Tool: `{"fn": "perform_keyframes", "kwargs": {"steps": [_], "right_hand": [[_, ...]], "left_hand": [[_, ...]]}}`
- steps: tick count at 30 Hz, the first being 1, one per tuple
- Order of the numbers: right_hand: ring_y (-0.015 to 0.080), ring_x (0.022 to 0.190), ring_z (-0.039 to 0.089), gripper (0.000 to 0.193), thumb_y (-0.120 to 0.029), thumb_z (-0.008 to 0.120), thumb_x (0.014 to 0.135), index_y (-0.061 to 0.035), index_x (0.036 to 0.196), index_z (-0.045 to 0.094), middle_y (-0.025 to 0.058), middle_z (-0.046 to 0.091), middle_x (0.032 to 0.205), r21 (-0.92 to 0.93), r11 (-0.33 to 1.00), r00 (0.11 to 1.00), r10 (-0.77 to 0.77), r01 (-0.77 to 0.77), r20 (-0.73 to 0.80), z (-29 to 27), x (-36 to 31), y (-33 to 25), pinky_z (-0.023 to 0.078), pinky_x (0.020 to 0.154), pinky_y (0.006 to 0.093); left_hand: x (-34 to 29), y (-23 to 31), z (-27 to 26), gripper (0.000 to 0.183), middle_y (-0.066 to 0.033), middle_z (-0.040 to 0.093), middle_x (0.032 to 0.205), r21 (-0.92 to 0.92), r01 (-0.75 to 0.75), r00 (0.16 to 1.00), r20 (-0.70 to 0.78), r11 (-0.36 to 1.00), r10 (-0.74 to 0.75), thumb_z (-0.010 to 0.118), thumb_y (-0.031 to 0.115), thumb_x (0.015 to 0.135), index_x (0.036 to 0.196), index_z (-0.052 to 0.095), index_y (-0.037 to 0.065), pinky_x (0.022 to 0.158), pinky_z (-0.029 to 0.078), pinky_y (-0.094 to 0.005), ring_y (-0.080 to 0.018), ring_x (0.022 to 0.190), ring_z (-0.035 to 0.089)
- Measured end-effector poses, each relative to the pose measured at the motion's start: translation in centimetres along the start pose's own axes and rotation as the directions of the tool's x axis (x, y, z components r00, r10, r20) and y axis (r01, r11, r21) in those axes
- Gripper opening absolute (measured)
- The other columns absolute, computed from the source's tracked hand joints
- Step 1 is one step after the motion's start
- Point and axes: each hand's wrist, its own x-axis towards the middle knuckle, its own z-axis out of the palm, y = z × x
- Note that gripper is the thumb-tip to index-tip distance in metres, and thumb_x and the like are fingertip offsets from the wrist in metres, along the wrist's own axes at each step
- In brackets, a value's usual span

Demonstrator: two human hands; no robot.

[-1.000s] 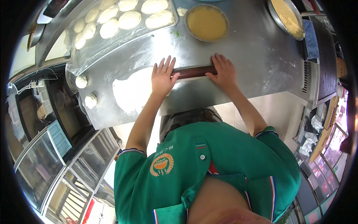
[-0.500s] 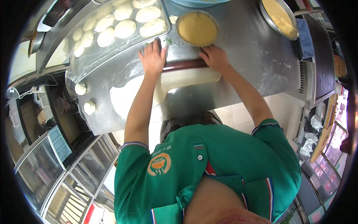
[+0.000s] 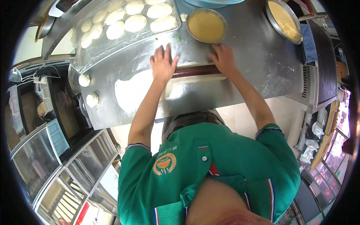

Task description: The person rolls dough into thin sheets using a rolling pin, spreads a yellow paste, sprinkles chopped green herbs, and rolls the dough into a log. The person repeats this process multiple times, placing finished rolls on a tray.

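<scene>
A dark red rolling pin (image 3: 197,71) lies across a sheet of pale dough (image 3: 132,91) on the steel table. My left hand (image 3: 163,64) rests over the pin's left end, fingers stretched out and apart. Over the right end is my right hand (image 3: 224,60), thumb held away from loosely bent fingers; its palm presses down rather than wrapping the pin. The dough runs beneath my left wrist, broad on the left and narrow along the pin. Just beyond my right hand stands a round metal bowl (image 3: 206,26) of yellow paste.
A tray (image 3: 179,25) of several flattened dough pieces under plastic film is at the far left. Two small dough balls (image 3: 92,99) sit near the left edge. A second bowl (image 3: 270,17) of yellow paste and a blue cloth (image 3: 309,44) are at the right.
Both hands and the rolling pin have come nearer to me over the dough, and the strip showing on the near side of the pin is narrower. The whole view has shifted slightly.
</scene>
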Motion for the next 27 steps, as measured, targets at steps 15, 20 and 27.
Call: {"fn": "perform_keyframes", "kwargs": {"steps": [15,20,27], "right_hand": [[0.0375,0.143,0.04,0.085,-0.038,0.075,0.087,-0.0078,0.156,0.036,0.0165,0.04,0.158,-0.166,0.985,0.988,-0.028,0.054,0.154,-1.7,-16.2,-4.7,0.035,0.118,0.0505],[0.0292,0.111,0.056,0.074,-0.02,0.079,0.074,-0.0158,0.144,0.055,0.0075,0.06,0.124,-0.11,0.961,0.965,-0.246,0.255,0.089,-2.0,-18.4,-3.7,0.046,0.097,0.045],[0.0284,0.105,0.057,0.062,-0.036,0.076,0.081,-0.0182,0.138,0.057,0.0087,0.058,0.112,-0.106,0.899,0.902,-0.409,0.424,0.139,3.0,-5.4,-9.8,0.048,0.088,0.0421]], "left_hand": [[-17.2,-0.2,0.7,0.058,-0.0081,0.049,0.155,0.108,-0.371,0.923,-0.067,0.922,0.379,0.07,0.025,0.09,0.146,0.056,0.017,0.112,0.033,-0.058,-0.0276,0.135,0.051],[-17.3,-1.6,-1.0,0.057,-0.0051,0.062,0.134,-0.011,-0.484,0.87,0.102,0.875,0.482,0.068,0.023,0.092,0.147,0.054,0.016,0.097,0.042,-0.0445,-0.0253,0.113,0.058],[-8.9,-8.2,-3.3,0.081,-0.017,0.043,0.158,0.026,-0.015,0.997,-0.073,1.0,0.017,0.069,0.05,0.091,0.157,0.04,0.013,0.112,0.035,-0.0586,-0.0346,0.137,0.048]]}}
